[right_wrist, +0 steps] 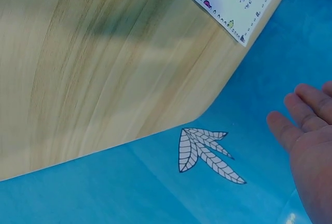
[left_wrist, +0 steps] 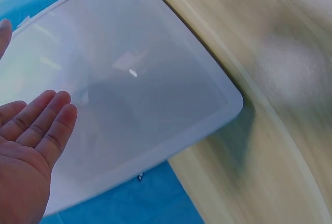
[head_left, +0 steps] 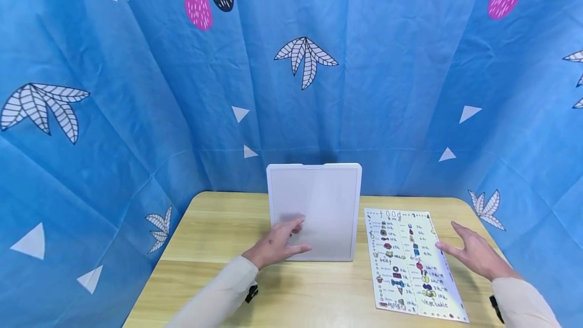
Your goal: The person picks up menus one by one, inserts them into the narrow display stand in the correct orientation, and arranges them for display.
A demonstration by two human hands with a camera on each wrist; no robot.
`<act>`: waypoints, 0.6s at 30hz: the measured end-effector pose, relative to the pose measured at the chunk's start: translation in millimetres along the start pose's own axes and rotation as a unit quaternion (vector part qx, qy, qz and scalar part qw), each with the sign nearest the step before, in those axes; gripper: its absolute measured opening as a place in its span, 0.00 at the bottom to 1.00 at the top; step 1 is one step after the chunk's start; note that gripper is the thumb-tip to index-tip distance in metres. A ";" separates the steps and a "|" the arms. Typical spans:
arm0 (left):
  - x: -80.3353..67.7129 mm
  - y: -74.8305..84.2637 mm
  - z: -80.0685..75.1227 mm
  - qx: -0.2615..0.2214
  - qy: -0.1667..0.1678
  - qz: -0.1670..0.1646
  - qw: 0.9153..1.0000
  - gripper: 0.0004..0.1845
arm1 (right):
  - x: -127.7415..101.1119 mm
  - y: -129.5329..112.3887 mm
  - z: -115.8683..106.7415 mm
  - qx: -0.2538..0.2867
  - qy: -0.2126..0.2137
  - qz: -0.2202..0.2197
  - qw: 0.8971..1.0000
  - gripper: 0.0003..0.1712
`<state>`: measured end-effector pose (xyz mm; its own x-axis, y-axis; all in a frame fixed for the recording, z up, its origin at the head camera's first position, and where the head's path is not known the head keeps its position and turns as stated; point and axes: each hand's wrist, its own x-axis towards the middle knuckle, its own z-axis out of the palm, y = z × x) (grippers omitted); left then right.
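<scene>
My left hand (head_left: 275, 244) is in front of the lower part of a white framed board (head_left: 319, 206), its fingers extended and nothing in its grasp. That board stands upright near the back of the table; the left wrist view shows its glossy face and a rounded corner beyond the fingers (left_wrist: 54, 125). Over the right edge of a paper menu (head_left: 387, 267), my right hand (head_left: 475, 252) hovers with thumb and fingers spread, holding nothing. Handwritten words such as "food", "drink" and "vegetable" and small coloured drawings cover the menu, which lies on the table with a fold down its middle.
The light wooden table (head_left: 218, 237) has rounded back corners. Blue patterned cloth (head_left: 300, 115) hangs close behind it and along both sides, with printed leaves and triangles.
</scene>
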<state>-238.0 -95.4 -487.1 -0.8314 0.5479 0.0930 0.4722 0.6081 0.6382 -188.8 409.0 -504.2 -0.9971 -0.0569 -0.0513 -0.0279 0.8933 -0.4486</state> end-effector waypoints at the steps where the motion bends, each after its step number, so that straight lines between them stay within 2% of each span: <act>1: 0.7 0.3 1.6 0.001 0.000 0.004 1.000 0.42 | 0.3 -0.2 0.2 0.000 0.000 0.000 1.000 0.59; 6: 4.6 2.3 9.6 -0.004 -0.001 0.013 1.000 0.42 | 1.1 0.4 2.3 -0.001 0.003 -0.003 1.000 0.59; 13: 9.1 7.6 20.6 -0.017 -0.021 -0.002 1.000 0.43 | 3.6 1.9 6.7 0.001 0.001 0.007 1.000 0.60; 18: 13.3 9.5 29.9 -0.008 -0.025 0.012 1.000 0.43 | 3.9 4.0 10.3 0.002 0.003 0.015 1.000 0.62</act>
<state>-235.8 -65.2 -502.6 -0.8043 0.5901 0.0700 0.4862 0.5858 0.6484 -192.1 407.8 -515.3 -0.9978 -0.0280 -0.0594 0.0018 0.8928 -0.4505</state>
